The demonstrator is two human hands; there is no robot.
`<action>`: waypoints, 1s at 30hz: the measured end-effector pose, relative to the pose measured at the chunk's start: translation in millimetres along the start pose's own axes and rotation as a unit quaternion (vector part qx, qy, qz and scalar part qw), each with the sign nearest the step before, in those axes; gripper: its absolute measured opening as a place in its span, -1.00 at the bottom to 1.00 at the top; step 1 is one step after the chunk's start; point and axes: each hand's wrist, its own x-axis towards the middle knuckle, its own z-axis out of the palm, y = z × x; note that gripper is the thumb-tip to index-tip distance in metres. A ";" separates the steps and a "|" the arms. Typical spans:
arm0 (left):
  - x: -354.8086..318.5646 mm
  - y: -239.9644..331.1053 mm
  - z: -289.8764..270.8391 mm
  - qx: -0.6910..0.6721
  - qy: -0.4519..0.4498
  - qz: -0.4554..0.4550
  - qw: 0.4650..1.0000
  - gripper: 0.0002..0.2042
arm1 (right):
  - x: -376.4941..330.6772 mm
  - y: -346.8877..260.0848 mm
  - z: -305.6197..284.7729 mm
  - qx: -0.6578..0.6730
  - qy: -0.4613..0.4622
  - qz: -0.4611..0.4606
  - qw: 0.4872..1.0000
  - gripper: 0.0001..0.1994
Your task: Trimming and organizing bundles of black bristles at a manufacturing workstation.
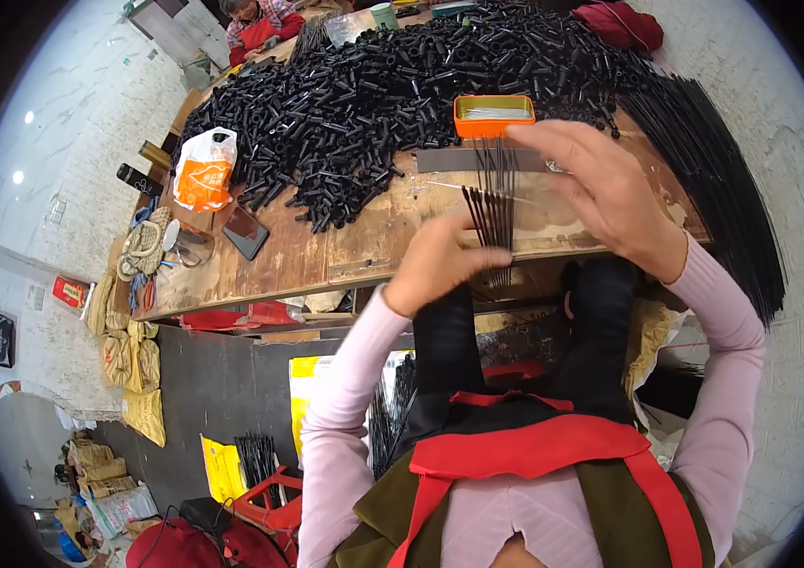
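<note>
My left hand [440, 261] is closed round a bundle of thin black rods [491, 210] at the table's front edge, its thumb lying across them. The rods stand up from the hand and fan out a little at their far ends. My right hand [601, 186] is raised to the right of the bundle, slightly blurred, with fingers stretched out and nothing visible in them. Just beyond its fingertips sits an orange rectangular box [494, 127] holding thin pale sticks. A flat grey-brown strip [440, 160] lies on the wooden table [307, 256] behind the rods.
A large heap of short black tubes [345, 114] covers the table's far side. Long black rods [714, 180] hang over the right edge. At left are a white-and-orange plastic bag [206, 170], a phone [246, 233] and a clear mug [188, 243]. Another person [258, 26] sits at the far end.
</note>
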 end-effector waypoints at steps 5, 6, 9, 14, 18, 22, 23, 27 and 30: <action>-4.5 -47.6 37.6 0.337 -0.048 0.121 0.932 -0.04 | -36.7 72.3 22.9 0.033 -0.093 0.225 0.969 -0.78; 0.0 -50.4 39.1 0.338 -0.051 0.128 0.931 -0.07 | -40.2 88.6 32.9 0.028 -0.095 0.230 0.968 -0.78; 2.5 -63.1 35.2 0.324 -0.055 0.142 0.934 -0.14 | -35.4 141.5 59.0 0.034 -0.105 0.172 0.979 -0.79; 12.9 -48.7 35.3 0.362 -0.111 0.102 0.920 -0.25 | 18.7 214.5 117.5 -0.026 -0.130 0.122 0.984 -0.82; 17.0 -63.4 40.4 0.435 -0.109 0.114 0.886 -0.37 | 34.1 252.4 159.1 -0.112 -0.279 0.197 0.933 -0.84; 19.9 -52.7 36.5 0.379 -0.120 0.081 0.914 -0.36 | 35.4 268.9 162.9 -0.095 -0.267 0.194 0.939 -0.83; 20.0 -50.5 35.7 0.375 -0.122 0.082 0.915 -0.36 | 35.4 269.6 158.1 -0.076 -0.266 0.196 0.941 -0.83; 18.9 -55.8 35.3 0.379 -0.116 0.082 0.914 -0.35 | 32.4 227.8 122.5 -0.070 -0.118 0.105 0.985 -0.89; 18.8 -55.1 35.2 0.360 -0.105 0.078 0.924 -0.34 | -2.5 192.9 111.5 -0.085 -0.137 0.121 0.980 -0.86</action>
